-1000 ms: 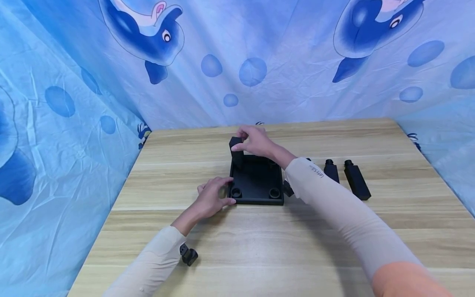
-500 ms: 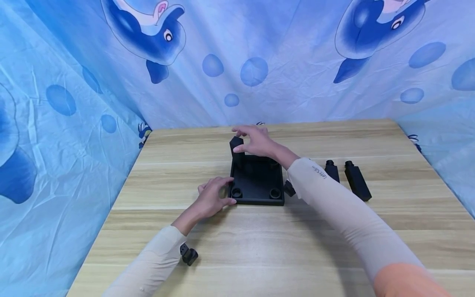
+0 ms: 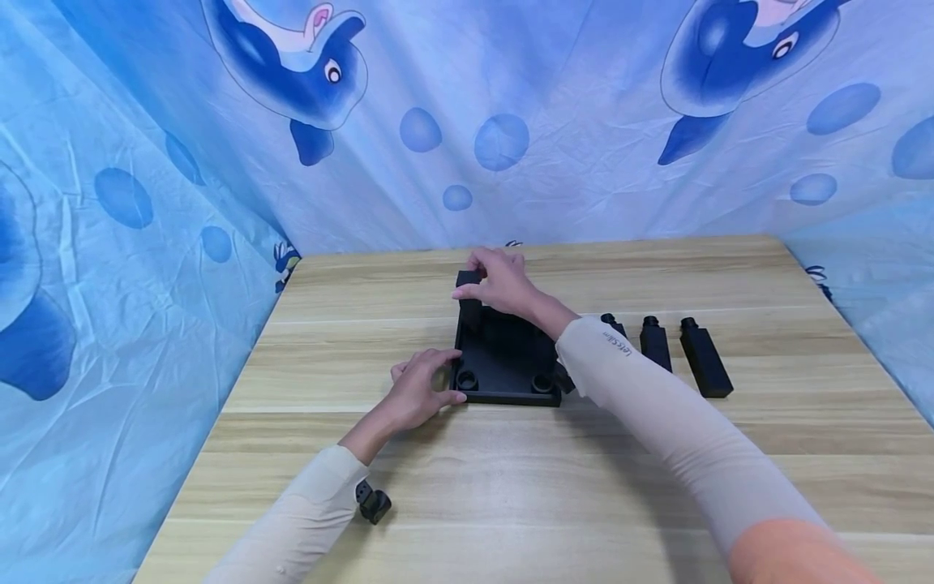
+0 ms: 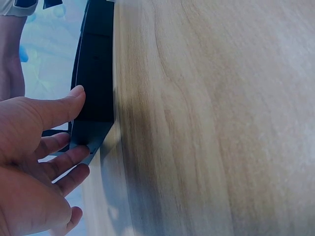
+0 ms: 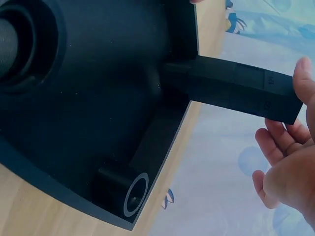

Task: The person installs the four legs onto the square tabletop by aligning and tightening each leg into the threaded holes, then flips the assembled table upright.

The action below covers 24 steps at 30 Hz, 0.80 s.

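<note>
A shallow black square tray-like base (image 3: pixel 503 397) lies on the table with raised walls and round threaded sockets (image 5: pixel 135 194) in its corners. In its far-left corner a black square-sided leg (image 3: pixel 469 302) stands upright. My right hand (image 3: pixel 503 280) pinches the top of this leg between thumb and fingers; the right wrist view shows the leg's lower end (image 5: pixel 179 76) at the corner. My left hand (image 3: pixel 417 389) holds the base's near-left corner, thumb on the near wall and fingers against the left wall (image 4: pixel 91 135).
Several more black legs (image 3: pixel 705 357) with threaded ends lie to the right, partly behind the right sleeve (image 3: pixel 657 414). A small black device (image 3: pixel 374 503) is at the left wrist. A blue dolphin-print curtain (image 3: pixel 452 97) hangs behind the wooden table (image 3: pixel 525 495).
My right fingers loosened and spread, then closed on the leg's top again. The leg has turned slightly about its upright axis. My left hand stays at the base's corner.
</note>
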Each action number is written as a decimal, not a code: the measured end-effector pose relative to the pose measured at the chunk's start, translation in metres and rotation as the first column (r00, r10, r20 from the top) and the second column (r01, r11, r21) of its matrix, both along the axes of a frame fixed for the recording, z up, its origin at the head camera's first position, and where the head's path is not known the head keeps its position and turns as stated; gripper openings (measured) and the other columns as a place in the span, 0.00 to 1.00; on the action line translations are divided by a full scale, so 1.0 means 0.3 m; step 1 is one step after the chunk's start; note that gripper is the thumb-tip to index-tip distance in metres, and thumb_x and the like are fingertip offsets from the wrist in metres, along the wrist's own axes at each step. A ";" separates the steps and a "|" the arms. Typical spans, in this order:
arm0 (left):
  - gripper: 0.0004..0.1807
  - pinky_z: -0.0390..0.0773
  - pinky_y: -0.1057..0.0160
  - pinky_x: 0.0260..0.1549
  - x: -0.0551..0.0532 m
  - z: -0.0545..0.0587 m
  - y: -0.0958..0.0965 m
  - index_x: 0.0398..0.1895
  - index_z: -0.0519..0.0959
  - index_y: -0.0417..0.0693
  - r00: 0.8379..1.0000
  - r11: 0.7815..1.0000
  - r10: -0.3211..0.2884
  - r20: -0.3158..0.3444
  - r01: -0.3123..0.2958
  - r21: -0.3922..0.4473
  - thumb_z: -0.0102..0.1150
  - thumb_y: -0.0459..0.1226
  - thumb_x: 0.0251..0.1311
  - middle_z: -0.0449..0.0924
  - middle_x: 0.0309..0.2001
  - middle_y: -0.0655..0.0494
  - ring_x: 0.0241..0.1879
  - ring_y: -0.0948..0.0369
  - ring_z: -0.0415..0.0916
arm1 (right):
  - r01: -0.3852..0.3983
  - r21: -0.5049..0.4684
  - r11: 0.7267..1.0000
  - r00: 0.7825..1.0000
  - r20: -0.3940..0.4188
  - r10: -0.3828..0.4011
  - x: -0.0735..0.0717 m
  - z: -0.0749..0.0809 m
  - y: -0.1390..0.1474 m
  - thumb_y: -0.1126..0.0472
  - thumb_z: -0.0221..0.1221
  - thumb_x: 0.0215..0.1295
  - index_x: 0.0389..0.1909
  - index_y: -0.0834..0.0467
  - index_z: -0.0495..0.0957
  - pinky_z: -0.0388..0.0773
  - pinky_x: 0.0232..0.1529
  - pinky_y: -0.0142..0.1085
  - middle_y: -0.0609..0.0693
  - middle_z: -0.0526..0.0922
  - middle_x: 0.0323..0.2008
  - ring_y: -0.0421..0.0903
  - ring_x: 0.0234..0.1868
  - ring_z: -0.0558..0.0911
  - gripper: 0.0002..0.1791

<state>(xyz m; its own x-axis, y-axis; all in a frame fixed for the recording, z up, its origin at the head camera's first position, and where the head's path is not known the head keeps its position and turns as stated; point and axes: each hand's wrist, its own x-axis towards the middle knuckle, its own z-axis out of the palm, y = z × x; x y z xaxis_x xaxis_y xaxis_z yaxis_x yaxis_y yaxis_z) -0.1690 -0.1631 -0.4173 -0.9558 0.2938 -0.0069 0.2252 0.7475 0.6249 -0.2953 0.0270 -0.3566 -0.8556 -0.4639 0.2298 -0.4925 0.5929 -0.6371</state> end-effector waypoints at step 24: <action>0.35 0.50 0.48 0.51 -0.004 -0.005 0.006 0.64 0.72 0.48 1.000 1.000 -0.003 -0.007 0.004 0.011 0.73 0.40 0.49 0.75 0.57 0.51 0.59 0.53 0.66 | -0.107 0.108 0.988 0.994 0.035 0.104 -0.011 0.021 0.035 0.53 0.63 0.63 0.59 0.44 0.78 0.47 0.55 0.54 0.46 0.74 0.37 0.43 0.42 0.73 0.22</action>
